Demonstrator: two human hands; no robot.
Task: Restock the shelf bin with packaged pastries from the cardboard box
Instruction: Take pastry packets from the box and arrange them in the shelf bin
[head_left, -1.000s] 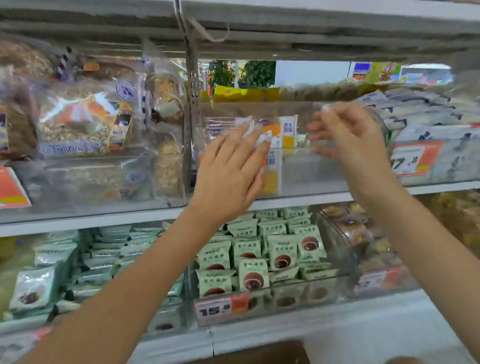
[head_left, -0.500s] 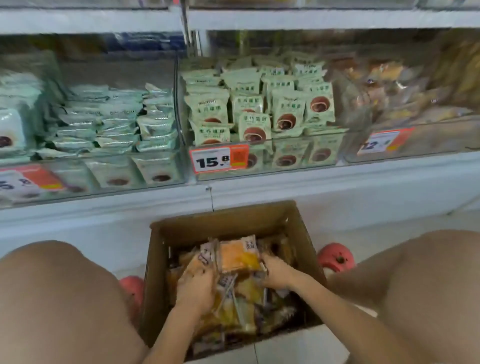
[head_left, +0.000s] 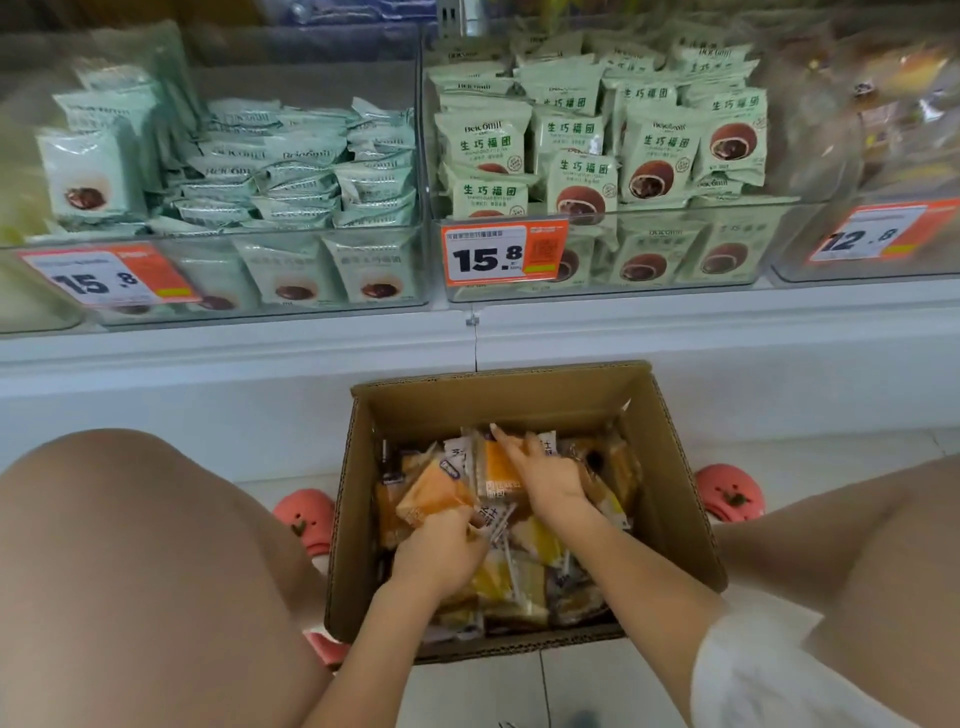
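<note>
An open cardboard box (head_left: 675, 467) stands on the floor between my knees, filled with several clear-wrapped orange and yellow pastries. My left hand (head_left: 441, 556) is inside the box and grips an orange pastry pack (head_left: 434, 493) from below, tilting it up. My right hand (head_left: 545, 475) reaches across the middle of the box, its fingers curled over another orange pack (head_left: 493, 467). The upper shelf bin is out of view.
Clear shelf bins (head_left: 597, 291) above the box hold several green-wrapped chocolate pastries (head_left: 654, 156), with orange price tags (head_left: 501, 252) on their fronts. My bare knees flank the box, and pink shoes (head_left: 304, 519) sit beside it on the tiled floor.
One second ago both hands were up at the clear bin on the upper shelf. They have since dropped into the box, and my left hand has lifted an orange pack.
</note>
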